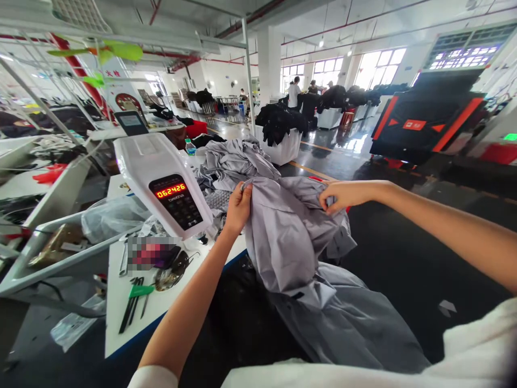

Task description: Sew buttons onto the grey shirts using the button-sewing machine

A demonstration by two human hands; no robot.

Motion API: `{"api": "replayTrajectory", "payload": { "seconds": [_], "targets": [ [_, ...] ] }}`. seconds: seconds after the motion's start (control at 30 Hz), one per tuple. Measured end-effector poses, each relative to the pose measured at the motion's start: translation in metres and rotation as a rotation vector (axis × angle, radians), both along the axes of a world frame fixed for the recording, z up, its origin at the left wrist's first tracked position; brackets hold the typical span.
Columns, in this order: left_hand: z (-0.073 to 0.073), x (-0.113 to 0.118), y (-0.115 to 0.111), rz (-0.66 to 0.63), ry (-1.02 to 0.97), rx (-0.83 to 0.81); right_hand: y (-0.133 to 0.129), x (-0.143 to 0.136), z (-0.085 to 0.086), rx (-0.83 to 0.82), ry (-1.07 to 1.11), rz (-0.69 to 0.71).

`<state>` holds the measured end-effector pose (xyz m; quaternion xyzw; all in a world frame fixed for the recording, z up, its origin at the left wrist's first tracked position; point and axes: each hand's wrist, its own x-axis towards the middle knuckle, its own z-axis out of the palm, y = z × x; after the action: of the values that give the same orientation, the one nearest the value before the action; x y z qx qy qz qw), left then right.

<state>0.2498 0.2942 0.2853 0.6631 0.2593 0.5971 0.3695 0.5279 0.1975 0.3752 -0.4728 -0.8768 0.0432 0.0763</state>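
Observation:
A grey garment (278,231) hangs between my two hands, its lower part draping down toward my lap. My left hand (239,209) pinches its upper left edge, thumb on top. My right hand (337,195) is closed on the cloth at the upper right, fingers curled into a fold. More grey fabric (347,312) spreads below over my legs. To the left of my left hand stands a white sewing machine head (161,178) with a lit red number display. Behind my hands a heap of grey garments (238,161) lies on the machine table.
On the white table (117,342) lie hex keys in a green holder (139,291) and a dark round tray (172,272) of small metal parts. A plastic bottle (189,146) stands behind the machine. White bins with black garments (280,121) and a black-and-orange box (424,124) stand farther off.

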Motion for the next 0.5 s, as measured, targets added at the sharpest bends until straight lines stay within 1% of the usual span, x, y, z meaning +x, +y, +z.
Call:
{"api": "replayTrajectory", "payload": {
  "seconds": [0.03,0.07,0.1,0.17,0.2,0.27,0.33,0.37,0.43,0.5],
  "targets": [
    [-0.001,-0.003,-0.001,-0.046,0.012,-0.018,-0.003,0.002,-0.004,-0.103,-0.012,0.010],
    [-0.002,-0.005,-0.002,-0.125,0.041,-0.027,-0.006,0.002,-0.006,-0.206,-0.003,0.012],
    [-0.003,-0.007,-0.005,-0.224,0.081,-0.026,-0.009,0.001,-0.005,-0.274,0.035,0.004],
    [-0.006,-0.007,-0.010,-0.427,0.177,-0.012,-0.015,-0.007,0.000,-0.258,0.176,-0.031],
    [-0.009,-0.005,-0.012,-0.510,0.217,-0.008,-0.018,-0.013,0.005,-0.241,0.238,-0.032],
    [-0.018,0.003,-0.015,-0.617,0.241,-0.040,-0.024,-0.026,0.014,-0.228,0.340,-0.002],
    [-0.029,0.014,-0.015,-0.662,0.178,-0.174,-0.029,-0.037,0.020,-0.232,0.428,0.028],
    [-0.034,0.021,-0.015,-0.656,0.118,-0.265,-0.030,-0.041,0.021,-0.232,0.465,0.033],
    [-0.043,0.033,-0.014,-0.621,0.008,-0.420,-0.031,-0.043,0.019,-0.231,0.503,0.022],
    [-0.046,0.041,-0.014,-0.569,-0.070,-0.486,-0.030,-0.037,0.013,-0.210,0.450,-0.008]
  ]
}}
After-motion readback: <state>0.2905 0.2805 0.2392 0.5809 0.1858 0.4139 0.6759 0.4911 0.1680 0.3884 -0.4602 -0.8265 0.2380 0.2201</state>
